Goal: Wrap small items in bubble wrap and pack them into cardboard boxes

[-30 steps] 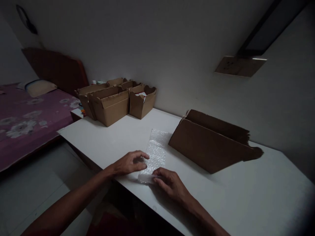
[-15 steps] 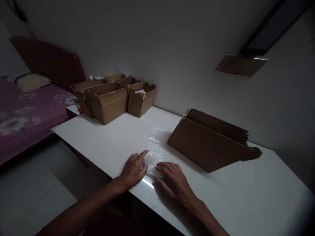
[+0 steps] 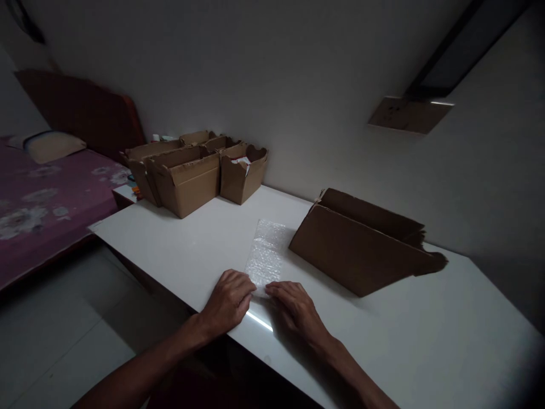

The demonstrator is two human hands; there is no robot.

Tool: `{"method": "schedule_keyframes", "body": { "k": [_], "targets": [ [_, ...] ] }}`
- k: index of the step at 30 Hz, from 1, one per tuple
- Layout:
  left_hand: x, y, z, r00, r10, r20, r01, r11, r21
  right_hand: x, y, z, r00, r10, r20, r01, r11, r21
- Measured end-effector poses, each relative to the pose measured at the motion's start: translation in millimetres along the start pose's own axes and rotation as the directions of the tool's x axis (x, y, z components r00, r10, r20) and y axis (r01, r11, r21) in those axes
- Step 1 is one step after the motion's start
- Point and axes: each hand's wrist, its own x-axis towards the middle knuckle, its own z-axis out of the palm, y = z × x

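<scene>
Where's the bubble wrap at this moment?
In the head view, the bubble wrap lies on the table, its near end at the left hand and right hand, left of the lone box.

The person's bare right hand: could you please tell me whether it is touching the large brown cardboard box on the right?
Apart: the head view shows white tabletop between the right hand and the brown box.

Bare, slim forearms (image 3: 140, 363) with narrow wrists (image 3: 201, 329), bare left hand (image 3: 230, 296), bare right hand (image 3: 296, 304)
</scene>
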Motion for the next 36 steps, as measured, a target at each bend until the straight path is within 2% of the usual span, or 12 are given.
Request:
{"method": "schedule_keyframes", "body": {
  "k": [6,8,11,14,17,19,22,26,29,31,34,36],
  "targets": [
    [2.8,3.7,-7.8,0.986,-0.167,0.006,0.165,0.966,-0.198,-6.3,-7.2,-10.1,0.981,0.195,0.012,-0.195,0.98,0.037],
    [6.8,4.6,-12.1,0.974,-0.223,0.048,0.227,0.938,-0.262,-7.4,-7.1,-12.8,0.986,0.163,-0.042,-0.163,0.987,0.001],
    [15.3,2.6,-13.9,0.957,-0.265,0.118,0.29,0.902,-0.319,-6.5,-6.5,-14.7,0.985,0.019,-0.171,-0.043,0.989,-0.142],
    [22.4,-2.2,-8.8,0.957,-0.249,0.149,0.284,0.911,-0.299,-3.2,-9.9,-13.4,0.993,-0.065,-0.103,0.039,0.972,-0.231],
    [23.5,-6.2,-2.3,0.967,-0.227,0.115,0.248,0.941,-0.231,0.7,-15.0,-7.7,0.997,-0.036,0.066,0.049,0.977,-0.206],
    [19.4,-7.4,-0.6,0.98,-0.191,0.06,0.199,0.962,-0.188,2.5,-16.3,-3.0,0.995,0.001,0.103,0.019,0.981,-0.193],
    [8.0,-7.3,-3.2,0.996,-0.09,-0.005,0.088,0.987,-0.135,3.1,-14.3,0.9,0.997,0.011,0.076,0.002,0.985,-0.173],
    [-3.9,-2.6,-11.8,0.999,0.003,0.048,0.003,0.993,-0.117,0.5,-10.4,-1.7,0.998,0.026,0.049,-0.024,0.999,-0.035],
    [-3.5,1.2,-15.0,0.995,-0.059,0.079,0.072,0.982,-0.174,-2.2,-8.7,-6.1,0.991,0.126,0.042,-0.128,0.99,0.052],
    [0.0,1.6,-14.0,0.989,-0.118,0.086,0.133,0.972,-0.195,-3.7,-7.0,-8.6,0.99,0.139,-0.019,-0.138,0.989,0.045],
    [5.9,-1.0,-8.6,0.984,-0.164,0.075,0.174,0.969,-0.177,-4.6,-3.8,-10.4,0.992,0.056,-0.114,-0.062,0.996,-0.056],
    [8.4,-3.6,-4.0,0.987,-0.155,0.037,0.159,0.978,-0.136,-4.1,-2.0,-8.9,0.995,-0.01,-0.096,-0.003,0.992,-0.126]
  ]
}}
